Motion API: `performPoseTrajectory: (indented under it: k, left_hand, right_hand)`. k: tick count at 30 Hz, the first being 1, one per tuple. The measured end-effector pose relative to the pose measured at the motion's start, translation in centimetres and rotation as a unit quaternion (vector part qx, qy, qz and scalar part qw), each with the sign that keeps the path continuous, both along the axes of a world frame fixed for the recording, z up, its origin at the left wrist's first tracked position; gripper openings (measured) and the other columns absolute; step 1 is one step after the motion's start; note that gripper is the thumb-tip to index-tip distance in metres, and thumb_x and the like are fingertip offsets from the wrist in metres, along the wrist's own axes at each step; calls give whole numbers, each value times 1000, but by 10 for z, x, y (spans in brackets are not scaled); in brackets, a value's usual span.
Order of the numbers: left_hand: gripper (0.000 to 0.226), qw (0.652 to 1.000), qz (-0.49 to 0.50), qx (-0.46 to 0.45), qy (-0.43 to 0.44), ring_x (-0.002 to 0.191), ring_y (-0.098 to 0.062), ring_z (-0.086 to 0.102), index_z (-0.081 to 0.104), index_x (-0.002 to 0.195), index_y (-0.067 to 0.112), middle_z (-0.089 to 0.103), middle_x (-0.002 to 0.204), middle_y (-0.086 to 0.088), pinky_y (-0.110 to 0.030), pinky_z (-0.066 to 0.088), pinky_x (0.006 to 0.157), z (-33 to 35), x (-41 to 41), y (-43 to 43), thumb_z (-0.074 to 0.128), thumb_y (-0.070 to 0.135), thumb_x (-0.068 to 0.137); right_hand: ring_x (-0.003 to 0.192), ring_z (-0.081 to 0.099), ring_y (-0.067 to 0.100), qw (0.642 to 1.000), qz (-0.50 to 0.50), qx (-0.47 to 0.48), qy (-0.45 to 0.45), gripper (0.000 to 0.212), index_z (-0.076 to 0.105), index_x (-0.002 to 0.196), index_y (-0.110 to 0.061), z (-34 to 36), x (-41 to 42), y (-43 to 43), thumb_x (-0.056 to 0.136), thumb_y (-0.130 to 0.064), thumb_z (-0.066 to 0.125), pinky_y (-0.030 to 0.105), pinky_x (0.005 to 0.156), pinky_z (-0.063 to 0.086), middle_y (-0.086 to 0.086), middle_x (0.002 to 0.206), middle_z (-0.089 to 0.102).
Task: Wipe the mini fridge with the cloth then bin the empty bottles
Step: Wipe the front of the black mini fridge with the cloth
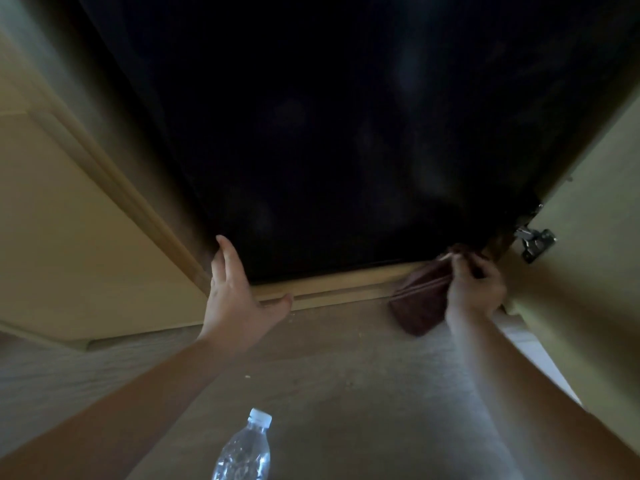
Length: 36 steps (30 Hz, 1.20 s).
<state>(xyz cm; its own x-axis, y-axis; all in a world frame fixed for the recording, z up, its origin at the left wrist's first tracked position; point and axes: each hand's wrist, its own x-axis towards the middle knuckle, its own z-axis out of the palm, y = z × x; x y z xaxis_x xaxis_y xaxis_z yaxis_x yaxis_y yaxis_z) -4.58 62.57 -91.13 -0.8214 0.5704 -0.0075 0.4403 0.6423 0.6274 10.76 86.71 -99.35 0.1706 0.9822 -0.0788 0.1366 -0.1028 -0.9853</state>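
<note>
The black mini fridge (329, 133) fills the upper middle of the head view, set in a wooden cabinet. My left hand (235, 289) rests open against the cabinet frame at the fridge's lower left corner, fingers straight. My right hand (474, 289) grips a dark reddish-brown cloth (415, 306) at the fridge's lower right corner, the cloth hanging down over the wooden sill onto the floor. A clear plastic bottle (244, 448) with a white cap stands on the floor near the bottom edge.
A wooden sill (332, 285) runs below the fridge. The open cabinet door (588, 271) with a metal hinge (535, 242) stands at the right. A pale cabinet panel (69, 220) lies at the left. Beige floor (346, 375) stretches below.
</note>
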Motion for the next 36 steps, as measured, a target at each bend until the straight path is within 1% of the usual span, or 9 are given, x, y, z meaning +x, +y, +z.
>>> performPoseTrajectory:
  k: [3,9,13,20,23,27,31,33,36]
  left_hand:
    - [124,1000,7,-12,10,138,-24,16,-23,143,19,9,150,-3,-38,28,109,1,0,2,75,41,69]
    - [123,1000,26,-5,5,138,-27,18,-21,143,21,6,152,-5,-39,29,108,-1,4,7,75,39,69]
    - [121,1000,18,1,-1,137,-26,20,-20,143,21,8,151,-5,-36,29,107,1,4,6,75,35,70]
    - [122,1000,-15,-19,2,135,-26,24,-22,143,20,11,149,-5,-36,33,106,2,-2,-1,74,38,70]
    - [121,999,-26,-20,5,135,-25,24,-21,143,19,13,148,-6,-36,33,106,2,-3,-3,74,38,70]
    - [120,999,-48,-13,6,137,-20,20,-21,143,18,12,149,-4,-24,27,102,3,-7,-8,73,36,72]
    - [121,998,-58,-6,-5,139,-18,19,-23,142,22,7,152,-3,-22,25,100,3,-10,-12,73,38,71]
    - [121,998,-64,1,-5,139,-18,18,-23,142,22,7,153,-2,-22,25,101,2,-11,-13,73,37,71]
    - [119,997,-75,6,-12,139,-15,17,-23,142,23,5,153,0,-22,25,102,3,-12,-16,72,37,72]
  right_hand:
    - [91,63,23,999,-27,-22,0,23,69,101,-9,2,18,31,79,-18,68,37,89,51,13,99,68]
    - [93,61,19,999,4,-37,24,23,69,102,-5,1,-12,-12,80,-13,68,16,76,41,10,100,68]
    - [89,60,13,997,46,-47,36,20,70,99,-8,-2,-17,-26,79,-13,69,15,77,43,1,93,66]
    - [98,62,26,998,-3,5,-68,26,67,108,-8,6,18,24,83,-16,64,20,78,41,13,106,67]
    - [98,61,29,994,23,8,-105,25,66,108,-5,2,14,15,85,-16,62,21,76,39,15,105,67]
    - [87,64,25,986,99,-8,-136,19,71,95,-11,-13,-1,-11,83,-23,61,23,68,40,9,90,70]
    - [84,64,28,954,215,7,-209,28,70,100,-18,-19,-36,-60,79,-35,61,30,68,49,11,89,69]
    - [87,63,27,945,254,-9,-206,27,68,105,-18,-16,-57,-87,82,-30,62,29,71,48,11,95,68]
    - [88,62,22,954,251,-36,-161,26,68,107,-16,-15,-68,-99,83,-26,62,24,71,45,7,99,67]
